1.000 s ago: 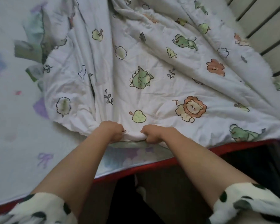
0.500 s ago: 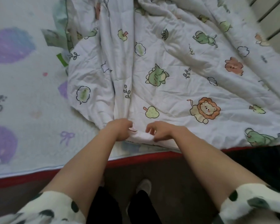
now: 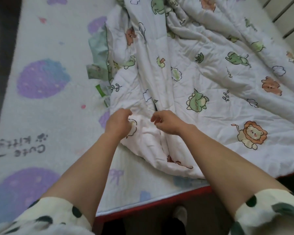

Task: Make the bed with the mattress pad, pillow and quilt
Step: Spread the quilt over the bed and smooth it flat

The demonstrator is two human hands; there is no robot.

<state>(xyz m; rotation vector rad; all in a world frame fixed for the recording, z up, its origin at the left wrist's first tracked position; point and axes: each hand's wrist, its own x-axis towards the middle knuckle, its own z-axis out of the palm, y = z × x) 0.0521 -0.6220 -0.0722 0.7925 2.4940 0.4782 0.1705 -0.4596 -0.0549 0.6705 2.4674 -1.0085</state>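
Where quilt (image 3: 202, 85) bunches, left hand (image 3: 119, 123): loosely curled, gripping nothing
right hand (image 3: 166, 123): loosely curled, empty, just beside left hand
quilt: crumpled over mattress pad (image 3: 49, 116)

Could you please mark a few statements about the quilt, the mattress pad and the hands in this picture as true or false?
1. The quilt lies bunched in folds rather than spread flat. True.
2. The mattress pad is plain white. False: it carries purple fruit shapes and dark writing.
3. A lion print sits on the quilt to the right of the right hand. True.
4. The quilt covers the whole mattress pad. False: the left part of the mattress pad lies bare.
5. The bed's near edge is red. True.
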